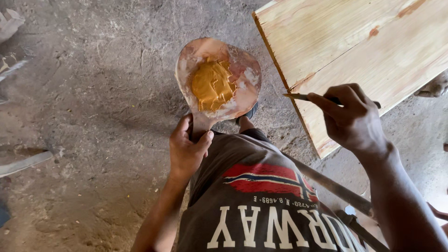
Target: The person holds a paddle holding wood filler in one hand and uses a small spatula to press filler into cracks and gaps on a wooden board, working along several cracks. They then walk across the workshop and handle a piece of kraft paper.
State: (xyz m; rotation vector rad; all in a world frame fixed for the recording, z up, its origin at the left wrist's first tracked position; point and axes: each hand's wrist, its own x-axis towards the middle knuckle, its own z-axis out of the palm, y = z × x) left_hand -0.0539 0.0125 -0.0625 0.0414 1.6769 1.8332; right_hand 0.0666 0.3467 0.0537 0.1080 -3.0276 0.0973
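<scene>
My left hand (187, 148) grips the handle of a rounded paddle-shaped board (242, 84) held out over the floor, with a lump of ochre-yellow paste (212, 85) spread on its face. My right hand (351, 117) pinches a thin flat blade tool (298, 97), its tip touching the left edge of a pale wooden panel (354, 42). The panel lies at the upper right and shows a seam and a few reddish patches.
The ground is rough grey concrete (93, 93). A long dark metal bar (336, 189) runs diagonally below the panel at lower right. Scraps and a pale strip (23, 163) lie at the left edge. My foot (246, 116) shows under the paddle.
</scene>
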